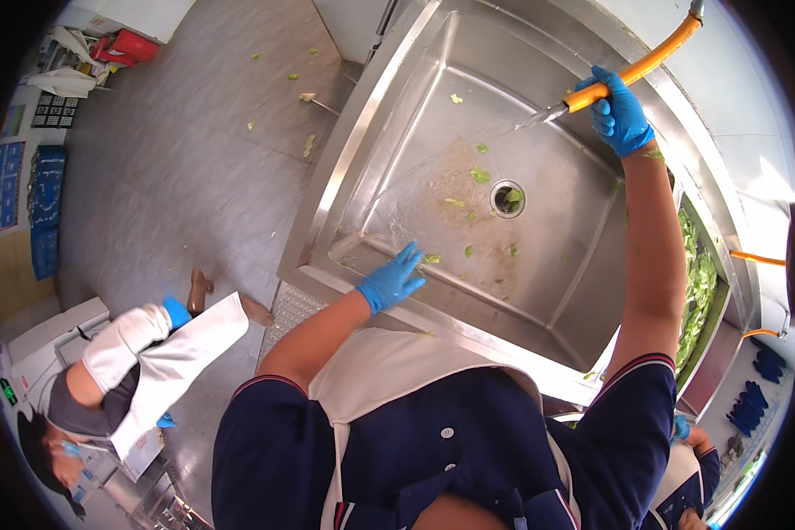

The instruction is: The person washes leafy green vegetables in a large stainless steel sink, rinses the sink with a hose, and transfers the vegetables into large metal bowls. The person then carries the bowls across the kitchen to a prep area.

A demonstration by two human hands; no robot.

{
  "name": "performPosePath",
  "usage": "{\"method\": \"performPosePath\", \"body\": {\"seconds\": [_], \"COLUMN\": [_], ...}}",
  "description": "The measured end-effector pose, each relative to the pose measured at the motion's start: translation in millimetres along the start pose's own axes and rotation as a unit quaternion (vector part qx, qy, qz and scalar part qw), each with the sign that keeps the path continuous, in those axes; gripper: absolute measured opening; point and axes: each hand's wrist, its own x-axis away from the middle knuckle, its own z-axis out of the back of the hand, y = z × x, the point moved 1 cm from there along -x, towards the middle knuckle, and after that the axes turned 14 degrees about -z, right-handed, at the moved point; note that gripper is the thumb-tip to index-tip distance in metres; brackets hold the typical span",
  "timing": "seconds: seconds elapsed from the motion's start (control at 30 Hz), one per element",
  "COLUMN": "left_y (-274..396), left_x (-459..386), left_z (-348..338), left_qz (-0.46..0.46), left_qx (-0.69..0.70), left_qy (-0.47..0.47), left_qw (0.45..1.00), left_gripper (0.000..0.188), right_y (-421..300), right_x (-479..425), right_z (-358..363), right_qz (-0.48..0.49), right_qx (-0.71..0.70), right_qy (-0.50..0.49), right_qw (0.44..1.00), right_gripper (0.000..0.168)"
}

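My right hand [615, 114], in a blue glove, grips an orange hose [659, 56] near its end, above the right back of a stainless steel sink [424, 142]. Water [540, 119] streams from the hose leftward into the basin. My left hand [392, 278], also gloved in blue, has its fingers apart over the near left wall of the sink and holds nothing that I can see. Bits of green leaf [479, 175] and brownish residue [460, 179] lie on the sink bottom. Another leaf piece [515, 195] sits in the round drain [507, 199].
Right of the sink, partly behind my right arm, shredded greens [695, 278] fill a basin. A co-worker in a white apron [179, 364] stands at the left; another person [686, 470] is at the lower right. Leaf scraps [309, 145] and a long-handled tool [321, 104] are on the floor side.
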Motion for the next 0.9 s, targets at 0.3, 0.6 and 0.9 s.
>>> {"method": "performPosePath", "body": {"seconds": [0.3, 0.6, 0.9], "left_y": [-6.6, -16.6, -41.3], "left_x": [72.2, 6.1, -9.7], "left_z": [71.8, -10.4, 83.8], "left_qz": [0.100, -0.001, 0.019], "left_qx": [-0.359, -0.098, 0.214], "left_qy": [0.200, 0.096, 0.275], "left_qw": [0.906, 0.991, 0.937], "left_gripper": [0.061, 0.063, 0.059], "right_y": [-4.6, 16.2, 2.7], "right_x": [15.1, 23.0, 16.9], "right_z": [-14.4, 20.8, -14.7], "right_qz": [0.008, -0.021, -0.002], "right_qx": [-0.029, -0.033, -0.012], "right_qy": [-0.044, -0.046, -0.063], "right_qw": [0.999, 0.998, 0.998], "right_gripper": [0.032, 0.034, 0.032]}}
